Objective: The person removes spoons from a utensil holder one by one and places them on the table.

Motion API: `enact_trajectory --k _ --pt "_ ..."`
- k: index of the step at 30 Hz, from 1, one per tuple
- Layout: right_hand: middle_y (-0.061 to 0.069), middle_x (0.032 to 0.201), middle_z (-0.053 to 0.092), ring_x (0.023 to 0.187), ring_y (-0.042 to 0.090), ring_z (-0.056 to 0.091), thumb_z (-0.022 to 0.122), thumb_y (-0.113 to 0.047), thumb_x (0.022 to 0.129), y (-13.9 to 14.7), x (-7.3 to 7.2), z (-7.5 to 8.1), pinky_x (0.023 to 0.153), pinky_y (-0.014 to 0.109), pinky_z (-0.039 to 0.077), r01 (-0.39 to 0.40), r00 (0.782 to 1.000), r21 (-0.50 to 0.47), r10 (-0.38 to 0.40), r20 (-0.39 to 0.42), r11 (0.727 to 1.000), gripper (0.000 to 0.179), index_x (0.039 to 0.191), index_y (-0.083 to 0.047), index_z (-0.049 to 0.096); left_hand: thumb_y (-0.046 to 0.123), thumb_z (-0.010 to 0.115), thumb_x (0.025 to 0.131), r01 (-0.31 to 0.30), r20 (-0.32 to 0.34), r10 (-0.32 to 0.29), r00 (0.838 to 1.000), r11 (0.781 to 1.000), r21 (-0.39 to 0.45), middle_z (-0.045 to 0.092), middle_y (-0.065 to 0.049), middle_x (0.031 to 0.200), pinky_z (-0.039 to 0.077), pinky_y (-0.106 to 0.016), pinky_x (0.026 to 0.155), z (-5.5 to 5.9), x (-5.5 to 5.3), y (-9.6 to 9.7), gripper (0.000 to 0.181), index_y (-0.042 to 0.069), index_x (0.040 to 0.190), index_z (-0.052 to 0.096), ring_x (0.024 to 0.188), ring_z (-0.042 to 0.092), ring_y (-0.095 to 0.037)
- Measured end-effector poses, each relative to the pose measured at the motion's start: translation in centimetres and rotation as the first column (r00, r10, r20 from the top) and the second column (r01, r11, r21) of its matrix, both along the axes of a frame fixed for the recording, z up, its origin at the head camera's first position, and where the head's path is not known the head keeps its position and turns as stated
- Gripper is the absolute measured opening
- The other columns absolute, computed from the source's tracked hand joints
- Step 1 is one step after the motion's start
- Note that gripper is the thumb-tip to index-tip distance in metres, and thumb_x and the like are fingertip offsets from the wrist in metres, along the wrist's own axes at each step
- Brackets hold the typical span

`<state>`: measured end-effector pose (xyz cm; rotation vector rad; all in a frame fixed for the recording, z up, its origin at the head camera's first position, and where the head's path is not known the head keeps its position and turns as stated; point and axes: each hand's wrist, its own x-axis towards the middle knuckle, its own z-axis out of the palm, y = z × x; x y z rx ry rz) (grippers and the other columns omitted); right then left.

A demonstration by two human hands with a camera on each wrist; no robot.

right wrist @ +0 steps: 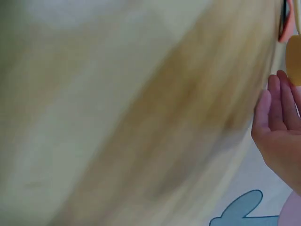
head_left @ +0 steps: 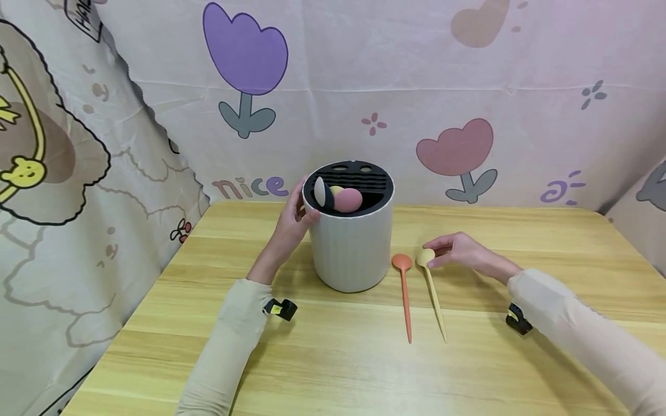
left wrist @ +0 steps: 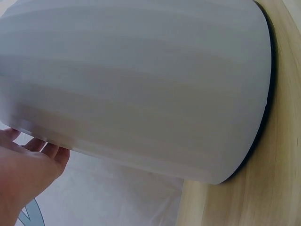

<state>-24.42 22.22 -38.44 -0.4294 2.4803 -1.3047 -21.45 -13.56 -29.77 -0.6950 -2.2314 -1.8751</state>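
Observation:
A ribbed white utensil holder (head_left: 351, 254) with a black slotted top (head_left: 359, 173) stands upright on the table. My left hand (head_left: 292, 222) holds its upper left side, thumb near the front rim and fingers curled behind; the left wrist view shows the fingers (left wrist: 51, 153) along the white wall. To the right lie an orange spoon (head_left: 405, 294) and a yellow spoon (head_left: 436, 300), side by side with handles toward me. My right hand (head_left: 463, 253) pinches the yellow spoon's round head between thumb and fingers. That head (right wrist: 294, 59) is partly cut off in the right wrist view.
Inside the holder's front opening sit a white-and-navy utensil head (head_left: 322, 193), a pink one (head_left: 347, 200) and a yellow one behind. The wooden table (head_left: 333, 358) reaches back to a printed cloth (head_left: 333, 115). Small black cameras sit at both wrists.

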Motion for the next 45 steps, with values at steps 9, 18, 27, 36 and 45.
enact_trajectory --k 9,18,27,36,45 --pt "0.015 0.106 0.062 0.096 0.025 0.056 0.077 -0.018 0.073 -0.4 0.1 -0.8 0.079 0.029 0.046 -0.006 0.999 0.01 0.007 -0.037 1.0 0.051 0.115 0.006 0.058 0.073 0.056 0.064 -0.001 0.002 0.001 1.0 1.0 0.002 0.021 -0.015 0.145 0.021 -0.041 0.105 -0.1 0.0 -0.1 0.115 0.003 0.144 0.013 0.13 0.025 -0.025" --pt "0.017 0.109 0.061 0.1 0.027 0.055 0.077 -0.014 0.072 -0.2 0.3 -0.7 0.082 0.029 0.045 -0.05 0.999 -0.007 0.05 -0.017 0.999 0.053 0.116 0.007 0.057 0.073 0.056 0.065 0.004 0.002 -0.004 1.0 1.0 0.004 0.02 -0.014 0.146 0.021 -0.041 0.105 -0.1 0.0 0.0 0.114 0.004 0.144 0.014 0.131 0.024 -0.024" --pt "0.02 0.112 0.059 0.105 0.032 0.052 0.077 -0.009 0.071 0.3 0.3 -0.4 0.087 0.034 0.044 -0.1 0.995 -0.027 0.1 0.006 0.995 0.055 0.118 0.009 0.054 0.073 0.056 0.065 0.005 0.007 -0.005 1.0 1.0 0.005 0.02 -0.014 0.146 0.021 -0.041 0.105 -0.1 0.0 0.0 0.114 0.004 0.144 0.014 0.131 0.024 -0.024" --pt "0.022 0.116 0.056 0.108 0.034 0.05 0.077 -0.007 0.07 0.4 0.3 -0.1 0.091 0.041 0.041 -0.108 0.994 -0.022 0.108 0.021 0.994 0.056 0.119 0.009 0.053 0.074 0.056 0.065 -0.004 -0.002 0.004 1.0 1.0 0.0 0.021 -0.015 0.146 0.022 -0.042 0.104 -0.1 0.1 0.0 0.115 0.002 0.144 0.014 0.13 0.025 -0.026" --pt "0.02 0.118 0.055 0.109 0.033 0.05 0.076 -0.01 0.073 0.5 0.1 0.2 0.092 0.041 0.04 -0.135 0.99 0.015 0.134 0.038 0.991 0.057 0.121 0.008 0.052 0.073 0.056 0.065 0.001 -0.003 -0.001 1.0 1.0 0.007 0.021 -0.015 0.146 0.022 -0.042 0.104 -0.1 0.0 0.0 0.115 0.002 0.144 0.014 0.13 0.025 -0.025"
